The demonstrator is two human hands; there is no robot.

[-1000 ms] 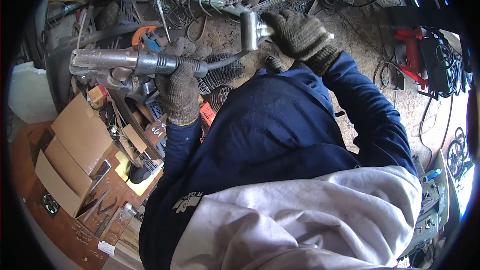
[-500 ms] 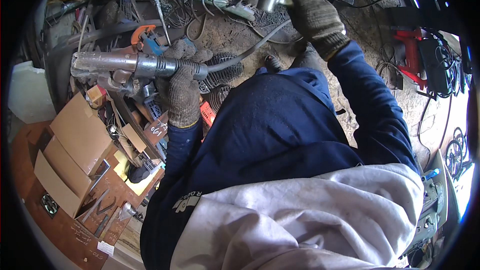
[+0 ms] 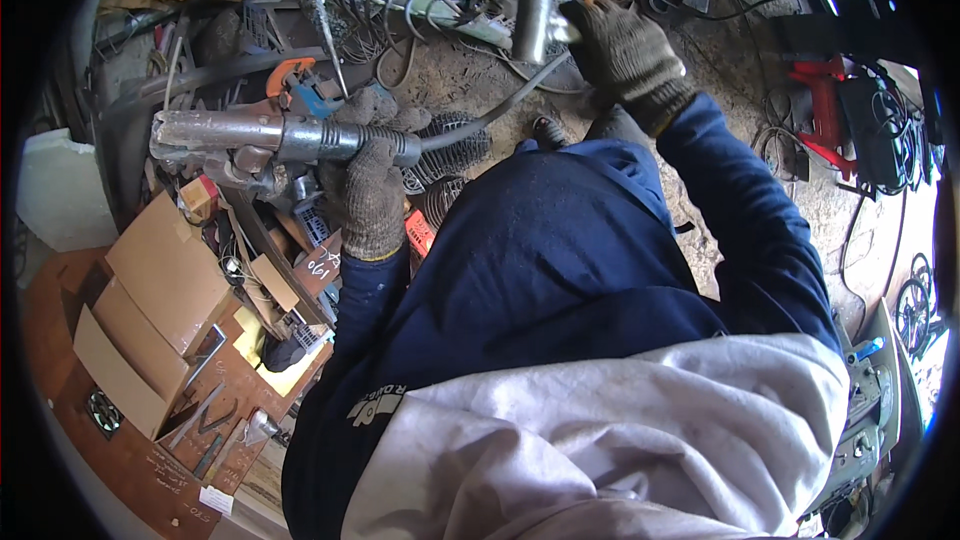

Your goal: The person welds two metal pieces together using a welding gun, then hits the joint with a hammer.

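The hands are apart: the gloved left hand [image 3: 373, 202] grips a long silver-grey ribbed metal cylinder [image 3: 230, 130] extending leftward; the gloved right hand [image 3: 630, 55] clasps a silver cylindrical-headed hammer [image 3: 536, 26]. A slipping grip could drop it onto the grey flexible hose [image 3: 500, 108] between them.

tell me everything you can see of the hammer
The hammer has a shiny, silvery, cylindrical head, apparently metal, its long axis running roughly up and down the picture. A short, pale bit of handle shows beside it; the gloved right hand grips the handle, and the rest is hidden. It is held up, right of the picture's upper centre.
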